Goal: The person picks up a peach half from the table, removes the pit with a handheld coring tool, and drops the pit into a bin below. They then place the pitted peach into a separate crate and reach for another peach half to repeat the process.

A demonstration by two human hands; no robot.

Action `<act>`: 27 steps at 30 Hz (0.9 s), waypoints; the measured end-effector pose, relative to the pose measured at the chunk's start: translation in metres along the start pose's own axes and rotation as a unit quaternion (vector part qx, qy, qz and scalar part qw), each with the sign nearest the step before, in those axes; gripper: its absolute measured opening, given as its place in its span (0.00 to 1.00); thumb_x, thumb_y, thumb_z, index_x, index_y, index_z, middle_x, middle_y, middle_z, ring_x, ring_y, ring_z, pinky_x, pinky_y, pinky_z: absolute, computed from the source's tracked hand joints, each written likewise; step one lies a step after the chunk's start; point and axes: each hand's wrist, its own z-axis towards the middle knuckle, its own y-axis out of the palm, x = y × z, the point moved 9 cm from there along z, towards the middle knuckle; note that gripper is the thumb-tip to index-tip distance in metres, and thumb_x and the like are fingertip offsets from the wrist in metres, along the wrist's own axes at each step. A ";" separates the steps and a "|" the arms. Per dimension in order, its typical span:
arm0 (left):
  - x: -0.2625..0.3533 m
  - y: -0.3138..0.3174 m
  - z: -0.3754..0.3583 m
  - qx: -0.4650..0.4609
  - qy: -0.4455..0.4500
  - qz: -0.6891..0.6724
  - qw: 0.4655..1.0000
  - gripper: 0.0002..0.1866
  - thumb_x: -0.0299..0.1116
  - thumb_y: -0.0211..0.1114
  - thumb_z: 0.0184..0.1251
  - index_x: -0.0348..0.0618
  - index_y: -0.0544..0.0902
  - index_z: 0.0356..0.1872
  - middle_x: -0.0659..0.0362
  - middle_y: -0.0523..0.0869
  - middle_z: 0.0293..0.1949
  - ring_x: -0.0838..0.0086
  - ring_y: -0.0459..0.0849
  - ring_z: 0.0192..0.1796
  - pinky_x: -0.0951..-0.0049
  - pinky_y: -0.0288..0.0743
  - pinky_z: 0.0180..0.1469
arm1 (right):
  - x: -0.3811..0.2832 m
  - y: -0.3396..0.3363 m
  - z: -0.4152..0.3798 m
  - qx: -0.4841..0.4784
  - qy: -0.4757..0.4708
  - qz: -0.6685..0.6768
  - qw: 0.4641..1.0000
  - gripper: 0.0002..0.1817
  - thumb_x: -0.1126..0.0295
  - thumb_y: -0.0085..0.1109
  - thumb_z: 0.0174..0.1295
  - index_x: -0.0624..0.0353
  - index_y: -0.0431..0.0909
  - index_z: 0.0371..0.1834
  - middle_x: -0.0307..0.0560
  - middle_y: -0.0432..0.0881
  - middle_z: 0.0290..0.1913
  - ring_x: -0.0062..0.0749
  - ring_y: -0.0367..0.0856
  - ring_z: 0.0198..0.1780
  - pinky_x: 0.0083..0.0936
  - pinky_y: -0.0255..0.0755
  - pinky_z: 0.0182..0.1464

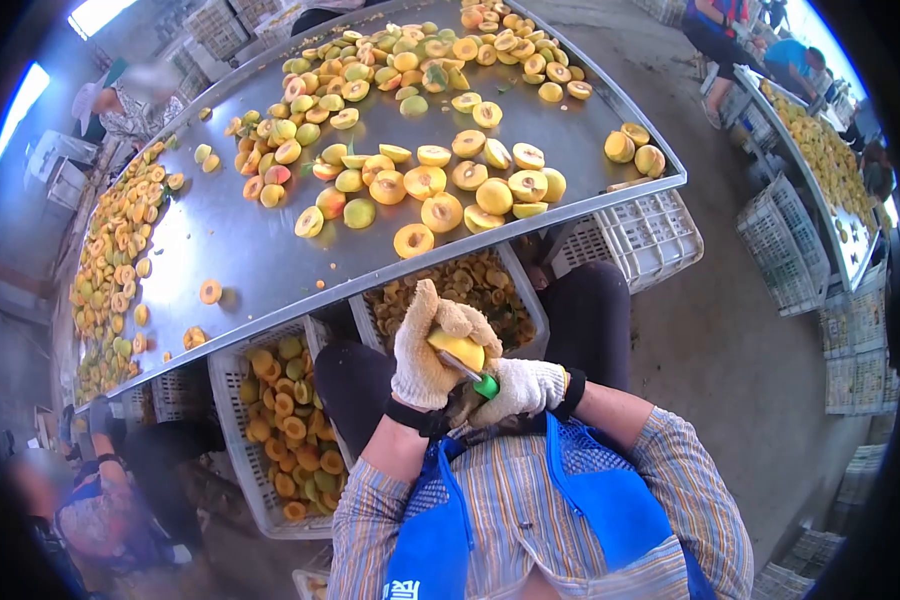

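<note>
My left hand (pixel 427 350), in a knitted glove, is closed around a yellow fruit (pixel 456 349) above my lap. My right hand (pixel 518 390), gloved too, grips the green handle of a knife (pixel 486 386); its blade lies against the underside of the fruit. Just beyond my hands, a crate of brownish fruit pieces (pixel 510 290) stands partly under the metal table (pixel 260 240). Halved fruit with brown centres (pixel 425 183) and whole fruit are spread over the table top.
A crate of fruit halves (pixel 295 430) stands left of my legs, and a white crate (pixel 642 240) is under the table's right corner. Other people are at the left and upper right. Stacked crates (pixel 785 240) stand near a second fruit-covered table (pixel 820 150).
</note>
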 end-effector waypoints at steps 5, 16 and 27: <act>-0.001 0.013 0.003 -0.070 0.034 -0.083 0.993 0.34 0.60 0.44 0.81 0.43 0.85 0.27 0.45 0.87 0.31 0.47 0.87 0.32 0.52 0.83 0.32 | 0.014 0.005 0.007 -0.036 -0.025 0.047 0.998 0.15 0.76 0.70 0.58 0.63 0.89 0.49 0.42 0.90 0.39 0.19 0.82 0.33 0.18 0.76 0.36; 0.152 -0.097 -0.111 0.342 0.278 0.201 0.874 0.24 0.54 0.60 0.76 0.39 0.84 0.41 0.50 0.87 0.38 0.53 0.87 0.42 0.55 0.84 0.45 | 0.010 -0.093 -0.013 0.300 0.160 -0.302 0.890 0.20 0.50 0.62 0.61 0.54 0.84 0.46 0.54 0.87 0.32 0.47 0.87 0.33 0.39 0.79 0.39; 0.138 -0.040 0.064 0.235 0.080 0.904 0.347 0.29 0.56 0.68 0.64 0.42 0.81 0.55 0.45 0.87 0.51 0.50 0.86 0.54 0.55 0.78 0.57 | 0.018 -0.082 -0.001 0.252 0.144 -0.344 0.893 0.23 0.51 0.62 0.64 0.52 0.82 0.57 0.48 0.88 0.34 0.37 0.89 0.29 0.36 0.82 0.37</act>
